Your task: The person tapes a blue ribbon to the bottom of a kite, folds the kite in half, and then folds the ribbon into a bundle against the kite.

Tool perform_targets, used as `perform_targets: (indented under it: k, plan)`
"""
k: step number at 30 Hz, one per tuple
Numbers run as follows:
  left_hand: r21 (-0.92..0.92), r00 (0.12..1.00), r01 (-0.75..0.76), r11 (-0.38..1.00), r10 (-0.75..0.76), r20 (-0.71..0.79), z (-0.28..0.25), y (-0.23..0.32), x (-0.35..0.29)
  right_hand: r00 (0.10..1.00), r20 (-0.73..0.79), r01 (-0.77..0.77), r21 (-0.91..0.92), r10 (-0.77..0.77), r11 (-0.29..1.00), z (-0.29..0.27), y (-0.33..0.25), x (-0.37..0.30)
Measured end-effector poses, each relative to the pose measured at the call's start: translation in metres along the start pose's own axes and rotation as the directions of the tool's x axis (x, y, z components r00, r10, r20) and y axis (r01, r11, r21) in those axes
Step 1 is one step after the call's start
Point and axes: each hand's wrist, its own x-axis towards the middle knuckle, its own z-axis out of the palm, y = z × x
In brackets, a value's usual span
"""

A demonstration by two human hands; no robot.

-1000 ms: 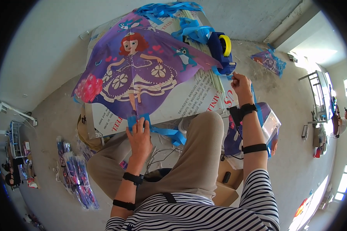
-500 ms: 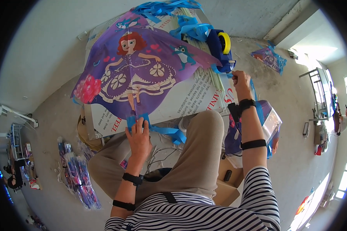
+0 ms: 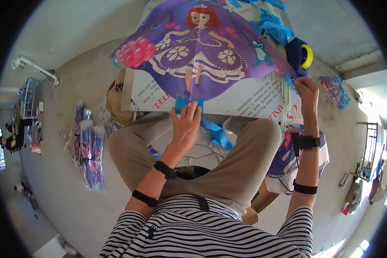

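Note:
A purple kite sheet (image 3: 210,69) printed with a red-haired princess lies spread on a white printed board (image 3: 150,86). My left hand (image 3: 185,124) is open, its fingers laid on a blue ribbon piece (image 3: 181,104) at the kite's bottom tip. At the kite's right corner, my right hand (image 3: 308,92) is closed in a pinch on a blue ribbon (image 3: 290,80). Just beyond that hand stands a dark blue tape dispenser (image 3: 294,53) with a yellow-cored roll (image 3: 307,56). More blue ribbon (image 3: 217,135) hangs below the board between my knees.
Tangled blue ribbons (image 3: 273,26) and thin pale sticks (image 3: 285,92) lie along the board's right side. Bundles of wrapped kites (image 3: 90,150) rest on the floor at left. Another kite (image 3: 333,91) lies at far right, and a cardboard box (image 3: 262,202) sits by my right leg.
The view has shifted, so the scene sits further right and higher. My left fingers remain on the ribbon at the bottom tip; my right hand still pinches ribbon by the right corner.

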Motion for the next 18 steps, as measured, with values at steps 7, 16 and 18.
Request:
perform_targets:
  k: [7,16,18]
  plan:
    - [0.036,0.999,-0.008,0.999,0.01,-0.048,0.0,0.005,0.0,0.656,0.657,0.528,-0.048,-0.371,0.848,0.141,-0.075,-0.017]
    - [-0.007,0.994,0.035,0.999,-0.036,-0.104,0.007,0.002,0.0,0.317,0.934,0.783,-0.158,-0.167,0.602,0.242,-0.076,-0.008]
    - [0.003,0.996,0.024,1.0,-0.024,-0.09,0.008,0.003,0.0,0.284,0.951,0.815,-0.174,-0.12,0.552,0.252,-0.072,-0.003]
